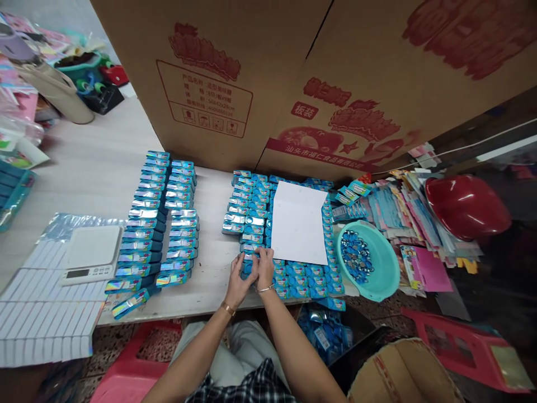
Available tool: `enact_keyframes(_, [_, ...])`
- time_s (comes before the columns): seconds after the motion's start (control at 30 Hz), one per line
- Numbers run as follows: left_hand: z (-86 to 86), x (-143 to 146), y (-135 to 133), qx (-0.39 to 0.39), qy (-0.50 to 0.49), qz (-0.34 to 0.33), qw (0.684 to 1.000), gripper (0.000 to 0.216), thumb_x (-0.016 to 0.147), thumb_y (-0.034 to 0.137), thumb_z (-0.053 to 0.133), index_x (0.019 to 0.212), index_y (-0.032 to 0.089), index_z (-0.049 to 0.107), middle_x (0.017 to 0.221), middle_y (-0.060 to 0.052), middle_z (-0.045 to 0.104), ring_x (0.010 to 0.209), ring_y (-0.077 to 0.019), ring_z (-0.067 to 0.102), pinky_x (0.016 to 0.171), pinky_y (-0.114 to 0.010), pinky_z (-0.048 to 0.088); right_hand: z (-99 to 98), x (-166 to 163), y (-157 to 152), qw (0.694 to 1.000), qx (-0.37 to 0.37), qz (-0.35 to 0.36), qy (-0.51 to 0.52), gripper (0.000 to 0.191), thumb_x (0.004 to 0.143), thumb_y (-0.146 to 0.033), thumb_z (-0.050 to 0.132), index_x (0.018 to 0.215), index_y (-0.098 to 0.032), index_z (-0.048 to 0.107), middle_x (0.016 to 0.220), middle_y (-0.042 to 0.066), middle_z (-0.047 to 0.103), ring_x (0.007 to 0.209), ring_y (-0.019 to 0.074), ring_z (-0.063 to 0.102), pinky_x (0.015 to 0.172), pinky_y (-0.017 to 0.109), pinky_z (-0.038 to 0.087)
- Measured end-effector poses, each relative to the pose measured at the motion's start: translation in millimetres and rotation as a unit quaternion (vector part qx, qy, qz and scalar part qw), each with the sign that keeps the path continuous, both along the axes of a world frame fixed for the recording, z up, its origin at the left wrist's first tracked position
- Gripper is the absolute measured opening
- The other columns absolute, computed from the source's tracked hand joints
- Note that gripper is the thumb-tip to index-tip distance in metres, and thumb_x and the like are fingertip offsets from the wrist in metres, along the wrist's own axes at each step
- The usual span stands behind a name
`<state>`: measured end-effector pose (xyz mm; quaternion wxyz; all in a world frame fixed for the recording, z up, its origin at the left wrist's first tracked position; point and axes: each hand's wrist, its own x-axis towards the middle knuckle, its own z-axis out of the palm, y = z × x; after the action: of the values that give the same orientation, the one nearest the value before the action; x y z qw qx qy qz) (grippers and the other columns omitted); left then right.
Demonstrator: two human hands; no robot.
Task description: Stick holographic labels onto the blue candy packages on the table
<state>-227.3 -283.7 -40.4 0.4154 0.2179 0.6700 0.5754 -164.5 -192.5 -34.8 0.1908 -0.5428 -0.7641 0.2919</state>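
My left hand (237, 282) and my right hand (265, 267) meet at the near edge of a spread of small blue packets (251, 212) on the table. Both hands have fingers curled on one blue packet (250, 259) at the front of the rows. A white sheet of paper (298, 222) lies on top of the packets just right of my hands. Further left, two columns of blue packets with shiny holographic tops (159, 224) run toward the table's front edge.
A big cardboard box (293, 67) stands at the back. A white scale (91, 254) sits left on white trays (42, 313). A teal bowl (384, 274) of shiny pieces is at right, beside stacked cards (403, 207) and a red bowl (467, 204). Red stools (465, 347) stand below.
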Motion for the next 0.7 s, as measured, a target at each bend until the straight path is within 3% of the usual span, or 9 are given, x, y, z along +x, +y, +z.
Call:
enact_keyframes(0.17, [-8.1, 4.6, 0.7, -0.011, -0.012, 0.015, 1.0, 0.076, 0.075, 0.052, 0.068, 0.141, 0.023, 0.044, 0.141, -0.014, 0.036, 0.139, -0.0318, 0.031, 0.11, -0.046, 0.035, -8.5, 0.9, 1.5, 1.0, 0.004, -0.005, 0.02, 0.019, 0.089, -0.027, 0.041, 0.092, -0.021, 0.058, 0.098, 0.004, 0.047, 0.085, 0.0185, 0.054, 0.071, 0.028, 0.046])
enact_keyframes(0.4, [-17.7, 4.2, 4.6, -0.02, -0.03, 0.02, 0.999, 0.08, 0.072, 0.058, 0.069, 0.139, 0.023, 0.044, 0.143, -0.014, 0.038, 0.139, -0.0317, 0.031, 0.113, -0.045, 0.03, 4.4, -1.0, -4.4, 0.998, -0.003, -0.018, 0.061, 0.018, 0.087, -0.026, 0.043, 0.094, -0.021, 0.059, 0.1, 0.006, 0.048, 0.09, 0.0205, 0.053, 0.081, 0.033, 0.046])
enact_keyframes(0.5, [-18.4, -2.3, 10.1, -0.039, -0.044, 0.016, 0.998, 0.086, 0.065, 0.062, 0.072, 0.136, 0.019, 0.048, 0.142, -0.015, 0.041, 0.139, -0.0339, 0.031, 0.115, -0.046, 0.026, 9.4, 0.1, 0.0, 0.991, -0.045, -0.046, 0.119, 0.018, 0.082, -0.023, 0.045, 0.092, -0.02, 0.061, 0.101, 0.006, 0.05, 0.09, 0.0202, 0.054, 0.081, 0.033, 0.045])
enact_keyframes(0.6, [-8.5, -14.8, 9.8, -0.07, -0.061, 0.009, 0.996, 0.09, 0.063, 0.066, 0.07, 0.133, 0.014, 0.05, 0.143, -0.02, 0.04, 0.138, -0.0368, 0.032, 0.115, -0.047, 0.025, 15.8, 8.8, 12.2, 0.98, -0.092, -0.062, 0.163, 0.016, 0.077, -0.024, 0.049, 0.086, -0.019, 0.061, 0.094, 0.005, 0.053, 0.086, 0.0198, 0.055, 0.077, 0.033, 0.047])
enact_keyframes(0.7, [14.0, -29.6, -3.9, -0.043, -0.082, 0.008, 0.996, 0.095, 0.068, 0.068, 0.066, 0.143, 0.017, 0.038, 0.153, -0.02, 0.027, 0.139, -0.0369, 0.031, 0.11, -0.05, 0.032, 32.6, 24.7, 20.9, 0.973, -0.126, -0.061, 0.183, 0.023, 0.079, -0.032, 0.051, 0.095, -0.018, 0.061, 0.084, 0.004, 0.056, 0.074, 0.0189, 0.057, 0.065, 0.032, 0.049])
